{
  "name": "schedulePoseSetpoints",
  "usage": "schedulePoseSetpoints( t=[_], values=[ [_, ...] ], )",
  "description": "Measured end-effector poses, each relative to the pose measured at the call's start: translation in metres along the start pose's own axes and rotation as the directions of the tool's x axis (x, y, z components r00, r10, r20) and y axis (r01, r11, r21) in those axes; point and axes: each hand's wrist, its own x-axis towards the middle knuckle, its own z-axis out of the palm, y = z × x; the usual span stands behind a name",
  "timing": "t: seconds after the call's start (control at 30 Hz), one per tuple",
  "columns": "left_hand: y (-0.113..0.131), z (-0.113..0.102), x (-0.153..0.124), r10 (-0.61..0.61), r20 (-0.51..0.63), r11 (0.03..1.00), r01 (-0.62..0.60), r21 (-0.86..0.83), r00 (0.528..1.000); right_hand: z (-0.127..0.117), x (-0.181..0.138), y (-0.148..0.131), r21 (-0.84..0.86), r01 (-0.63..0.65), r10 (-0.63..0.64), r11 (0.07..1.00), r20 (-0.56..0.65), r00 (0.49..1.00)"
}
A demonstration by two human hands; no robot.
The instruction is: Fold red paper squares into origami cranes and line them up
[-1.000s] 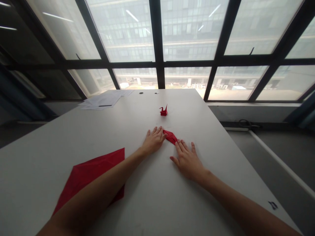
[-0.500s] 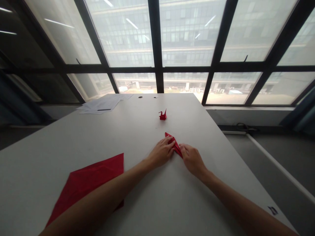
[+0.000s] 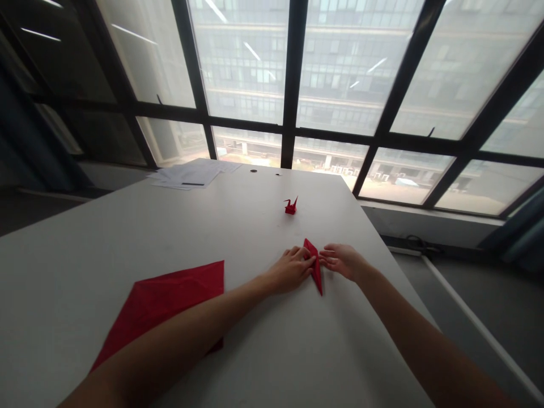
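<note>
A narrow folded piece of red paper (image 3: 315, 271) lies on the white table (image 3: 272, 345), pointed at both ends. My left hand (image 3: 291, 268) rests on its left side with curled fingers pinching its edge. From the right, my right hand (image 3: 342, 260) pinches the same piece with its fingertips. A small finished red paper crane (image 3: 291, 206) stands farther back on the table, beyond both hands.
A large flat sheet of red paper (image 3: 170, 300) lies at the left, partly under my left forearm. A stack of white papers (image 3: 191, 173) sits at the far left corner. The table's right edge is close to my right arm. Large windows rise behind.
Both hands went from lying flat beside the folded paper to pinching it. The piece has turned to point more toward me. The camera has tilted and shifted a little.
</note>
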Motion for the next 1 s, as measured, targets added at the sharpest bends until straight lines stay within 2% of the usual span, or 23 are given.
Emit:
schedulePoseSetpoints(
  t=[0.2,0.33,0.4,0.47,0.53,0.6,0.63,0.7,0.8,0.9,1.0],
  values=[
    [0.001,0.002,0.000,-0.021,-0.067,1.000,0.020,-0.011,0.998,0.010,0.006,0.007,-0.105,0.051,-0.056,0.993,-0.048,0.997],
    [-0.002,0.004,0.002,-0.064,-0.156,0.983,0.035,-0.179,0.986,0.014,0.005,0.010,-0.091,0.150,-0.158,0.984,-0.089,0.983],
    [-0.007,0.005,0.005,-0.178,-0.266,0.938,0.082,-0.336,0.947,0.017,0.006,0.013,-0.057,0.228,-0.233,0.972,-0.109,0.966],
    [-0.012,0.006,0.009,-0.372,-0.325,0.823,0.147,-0.548,0.870,0.020,0.009,0.017,-0.016,0.314,-0.313,0.949,-0.126,0.941],
    [-0.017,0.006,0.012,-0.534,-0.227,0.626,0.200,-0.754,0.814,0.024,0.012,0.022,0.027,0.388,-0.381,0.921,-0.144,0.913],
    [-0.019,0.004,0.014,-0.561,-0.058,0.437,0.236,-0.868,0.826,0.027,0.016,0.028,0.065,0.436,-0.421,0.898,-0.164,0.892],
    [-0.020,0.002,0.014,-0.541,0.008,0.378,0.252,-0.891,0.841,0.028,0.017,0.030,0.086,0.453,-0.434,0.888,-0.172,0.884],
    [-0.019,-0.002,0.013,-0.525,0.081,0.325,0.287,-0.901,0.847,0.031,0.018,0.034,0.139,0.484,-0.462,0.864,-0.165,0.871],
    [-0.016,-0.007,0.012,-0.569,0.117,0.280,0.325,-0.903,0.814,0.035,0.016,0.037,0.237,0.526,-0.511,0.817,-0.125,0.850],
    [-0.014,-0.011,0.010,-0.589,0.137,0.216,0.319,-0.923,0.796,0.040,0.014,0.039,0.309,0.464,-0.480,0.830,-0.028,0.877],
    [-0.015,-0.012,0.009,-0.565,0.144,0.192,0.299,-0.935,0.812,0.042,0.013,0.041,0.289,0.399,-0.437,0.870,0.079,0.896]
  ],
)
